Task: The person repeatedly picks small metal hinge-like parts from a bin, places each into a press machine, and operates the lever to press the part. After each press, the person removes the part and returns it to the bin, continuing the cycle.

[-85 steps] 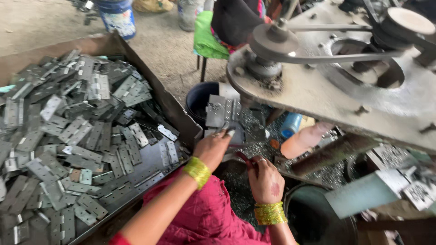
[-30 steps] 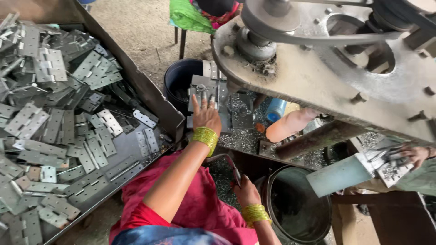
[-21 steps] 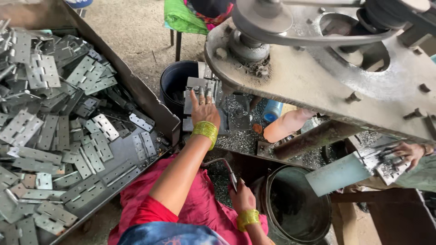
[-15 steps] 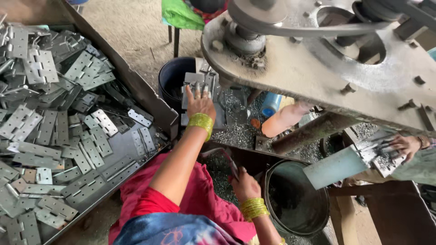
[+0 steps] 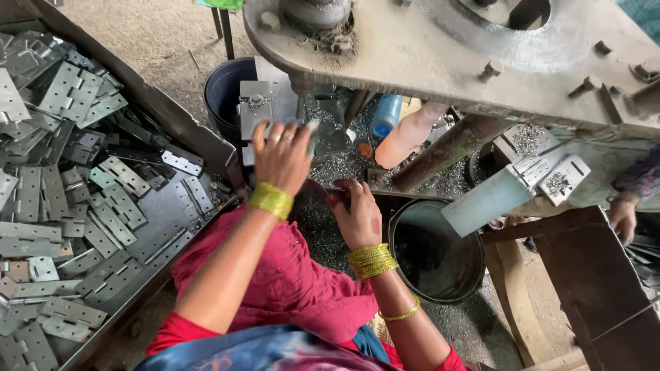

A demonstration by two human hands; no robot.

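Note:
My left hand (image 5: pixel 282 156), with gold bangles on the wrist, reaches forward under the press and holds grey metal hinge plates (image 5: pixel 313 130) against the steel die block (image 5: pixel 258 110). My right hand (image 5: pixel 357 213), also bangled, rests lower on the dark bench with its fingers closed around a thin dark tool (image 5: pixel 337 194). Metal shavings (image 5: pixel 337 165) cover the press bed between the two hands. A tray of several grey hinge plates (image 5: pixel 75 192) lies to my left.
The heavy press frame (image 5: pixel 447 55) overhangs the work area. A dark bucket (image 5: pixel 436 251) stands right of my right hand, and a dark blue bucket (image 5: pixel 227 93) behind the die. An orange bottle (image 5: pixel 405 137) leans under the frame. Another person's hand (image 5: pixel 624 216) shows at far right.
The view has shifted closer and lower. My left hand stays at the die block with the plates. My right hand has lifted slightly toward the press bed.

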